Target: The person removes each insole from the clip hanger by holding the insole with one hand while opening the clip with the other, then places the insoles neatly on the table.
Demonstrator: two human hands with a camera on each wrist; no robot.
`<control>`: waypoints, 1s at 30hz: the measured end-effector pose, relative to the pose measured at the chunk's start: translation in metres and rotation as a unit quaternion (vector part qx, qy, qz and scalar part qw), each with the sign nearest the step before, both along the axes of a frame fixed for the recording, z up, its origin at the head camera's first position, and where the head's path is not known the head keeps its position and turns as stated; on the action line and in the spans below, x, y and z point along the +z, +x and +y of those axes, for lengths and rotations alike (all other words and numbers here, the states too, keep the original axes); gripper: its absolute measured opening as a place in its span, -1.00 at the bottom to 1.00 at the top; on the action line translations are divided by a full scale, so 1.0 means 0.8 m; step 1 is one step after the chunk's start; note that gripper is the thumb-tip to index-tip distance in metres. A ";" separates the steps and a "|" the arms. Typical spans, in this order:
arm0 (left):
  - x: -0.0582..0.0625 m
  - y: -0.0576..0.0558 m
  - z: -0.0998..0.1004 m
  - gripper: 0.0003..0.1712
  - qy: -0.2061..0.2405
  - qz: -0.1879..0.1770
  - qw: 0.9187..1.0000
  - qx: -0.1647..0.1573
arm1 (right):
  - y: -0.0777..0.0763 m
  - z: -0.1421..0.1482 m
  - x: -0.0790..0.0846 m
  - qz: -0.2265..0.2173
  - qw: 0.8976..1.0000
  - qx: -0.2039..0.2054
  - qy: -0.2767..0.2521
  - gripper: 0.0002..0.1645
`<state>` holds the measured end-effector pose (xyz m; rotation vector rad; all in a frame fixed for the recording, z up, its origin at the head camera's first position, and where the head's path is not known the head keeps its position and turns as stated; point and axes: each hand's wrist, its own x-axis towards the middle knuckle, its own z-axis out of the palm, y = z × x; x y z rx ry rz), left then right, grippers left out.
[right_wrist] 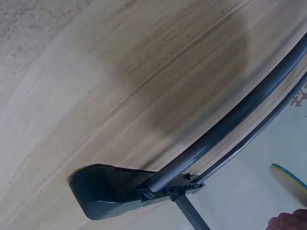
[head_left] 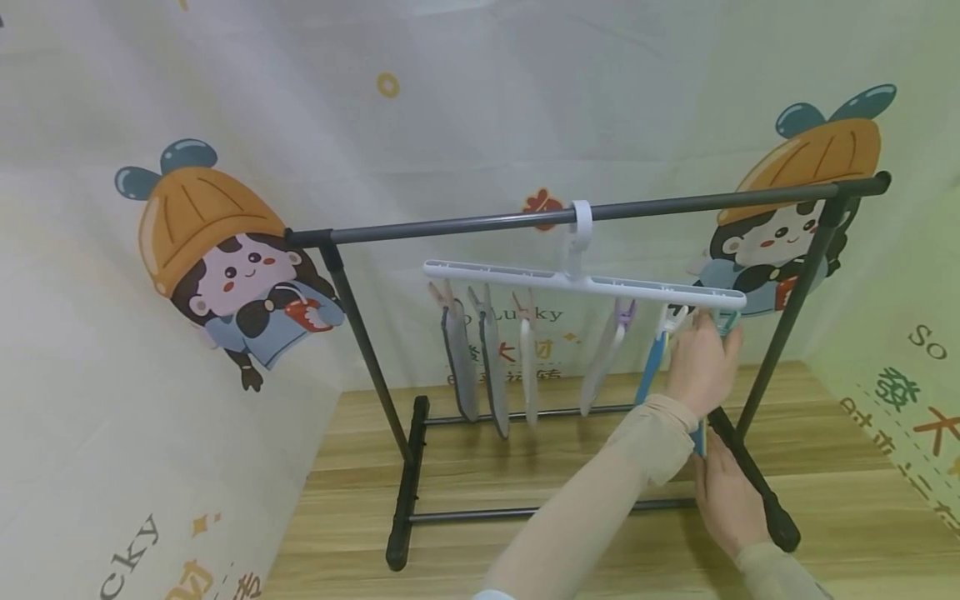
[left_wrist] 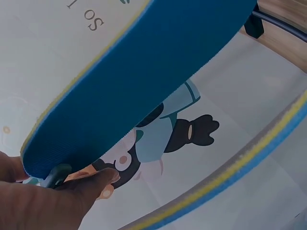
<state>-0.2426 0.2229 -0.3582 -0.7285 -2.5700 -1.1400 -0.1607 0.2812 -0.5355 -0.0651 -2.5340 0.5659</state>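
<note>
A white clip hanger hangs from the rack's top bar. At its right end, my left hand pinches a green clip under the hanger. In the left wrist view, the thumb and fingers grip this dark-looking clip at the end of a blue insole with a yellow layer along its edge. Lower down, my right hand holds the insole's lower end between thumb and fingers, partly hidden by the left sleeve. Only its fingertips show in the right wrist view, beside an insole tip.
Several insoles hang from other clips, including a grey one, a white one and a blue one. The black rack stands on a wooden surface, with a printed cloth behind.
</note>
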 end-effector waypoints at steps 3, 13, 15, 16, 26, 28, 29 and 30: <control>0.000 0.000 -0.001 -0.43 -0.017 0.001 1.000 0.006 | 0.003 0.001 -0.001 0.001 1.000 0.001 -0.005 -0.46; 0.001 0.000 -0.004 -0.51 -0.056 0.007 0.998 -0.016 | 0.008 0.004 -0.008 0.019 1.000 -0.005 -0.014 -0.48; 0.002 -0.001 -0.004 -0.54 -0.056 0.014 0.998 -0.017 | 0.009 0.003 -0.008 0.024 1.000 -0.006 -0.014 -0.49; 0.002 -0.001 -0.004 -0.55 -0.057 0.020 0.998 -0.018 | 0.009 0.003 -0.009 0.025 1.000 -0.007 -0.015 -0.49; 0.001 -0.002 -0.006 -0.55 -0.037 0.020 0.999 -0.008 | 0.022 0.005 -0.018 0.016 0.999 -0.017 -0.022 -0.56; 0.000 -0.002 -0.007 -0.55 -0.030 0.021 0.999 -0.016 | 0.027 0.008 -0.022 0.008 1.000 -0.019 -0.019 -0.55; -0.001 -0.002 -0.007 -0.55 -0.030 0.026 0.999 -0.020 | 0.030 0.010 -0.024 0.006 1.000 -0.021 -0.019 -0.55; -0.002 -0.002 -0.007 -0.55 -0.033 0.030 0.999 -0.022 | 0.033 0.012 -0.025 0.006 1.000 -0.024 -0.019 -0.55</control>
